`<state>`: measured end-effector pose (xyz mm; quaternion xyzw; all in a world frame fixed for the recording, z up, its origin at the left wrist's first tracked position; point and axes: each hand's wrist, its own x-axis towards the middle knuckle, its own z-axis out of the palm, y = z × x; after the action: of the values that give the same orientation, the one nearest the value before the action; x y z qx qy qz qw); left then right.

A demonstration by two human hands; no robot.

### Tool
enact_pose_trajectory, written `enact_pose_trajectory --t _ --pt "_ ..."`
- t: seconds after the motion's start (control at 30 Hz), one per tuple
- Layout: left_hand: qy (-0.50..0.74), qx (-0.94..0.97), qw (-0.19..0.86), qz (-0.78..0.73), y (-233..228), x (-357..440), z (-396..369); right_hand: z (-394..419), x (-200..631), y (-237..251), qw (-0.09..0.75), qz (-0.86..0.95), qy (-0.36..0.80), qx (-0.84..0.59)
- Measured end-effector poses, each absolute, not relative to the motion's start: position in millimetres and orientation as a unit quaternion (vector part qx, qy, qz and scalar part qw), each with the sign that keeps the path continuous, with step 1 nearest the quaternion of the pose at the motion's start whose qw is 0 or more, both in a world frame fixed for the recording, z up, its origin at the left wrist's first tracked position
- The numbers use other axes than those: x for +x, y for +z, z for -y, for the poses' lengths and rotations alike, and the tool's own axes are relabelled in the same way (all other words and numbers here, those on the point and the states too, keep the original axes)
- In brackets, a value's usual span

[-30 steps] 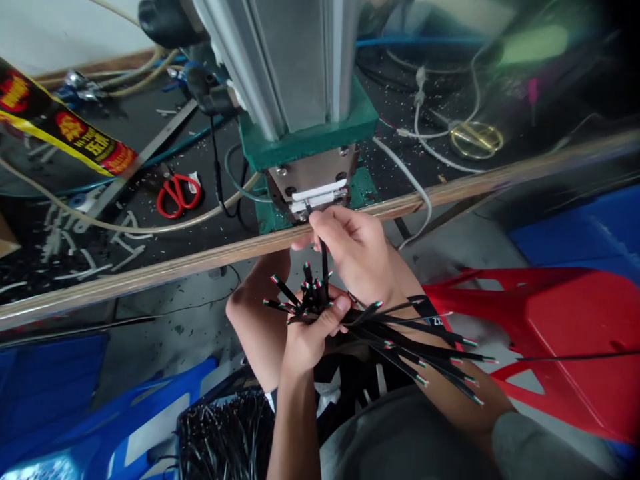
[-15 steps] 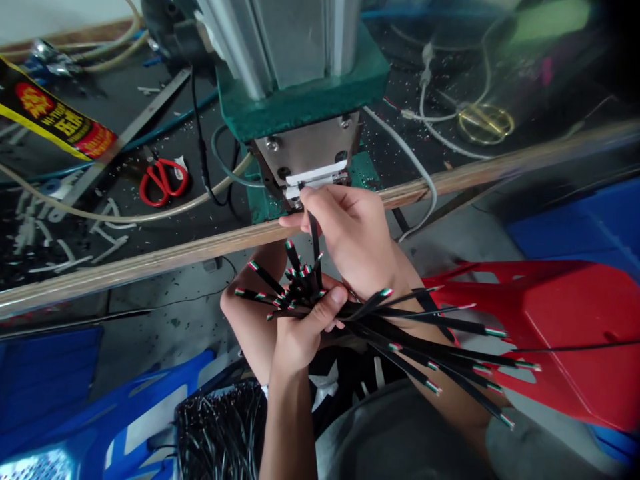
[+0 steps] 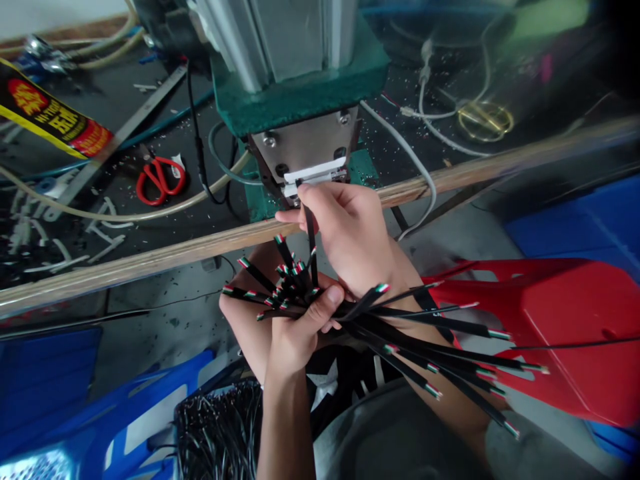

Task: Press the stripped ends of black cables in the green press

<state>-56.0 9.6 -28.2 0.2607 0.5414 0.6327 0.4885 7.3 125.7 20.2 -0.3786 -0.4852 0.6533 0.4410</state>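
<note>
My left hand [image 3: 295, 330] grips a bundle of short black cables [image 3: 400, 333] whose stripped ends show red, white and green wires; the ends fan out to the left and right of the fist. My right hand [image 3: 350, 233] pinches a single black cable [image 3: 311, 240] and holds its top end at the white slot [image 3: 315, 175] on the metal head of a green-based press machine [image 3: 300, 87]. Both hands sit just below the wooden bench edge [image 3: 150, 260].
Red-handled scissors [image 3: 160, 179], hoses, cables and white wire scraps lie on the dark bench top. A basket of black cables [image 3: 220, 433] sits below by my lap. A red plastic stool [image 3: 565, 327] is at right, blue crates [image 3: 60, 387] at left.
The view has shifted slightly; my right hand stays at the machine slot with the single cable. The bundle in my left hand has moved a little up and to the left.
</note>
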Motion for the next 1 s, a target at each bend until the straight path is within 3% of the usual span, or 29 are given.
enact_pose_trajectory --t 0.7,1.0 --pt "0.624 0.223 0.520 -0.539 -65.8 -55.8 4.8 -107.8 38.4 3.4 0.445 0.576 0.615 -0.302" --pt "0.629 0.235 0.483 -0.562 -67.3 -50.5 8.5 -107.1 65.5 9.1 0.374 0.499 0.755 -0.202"
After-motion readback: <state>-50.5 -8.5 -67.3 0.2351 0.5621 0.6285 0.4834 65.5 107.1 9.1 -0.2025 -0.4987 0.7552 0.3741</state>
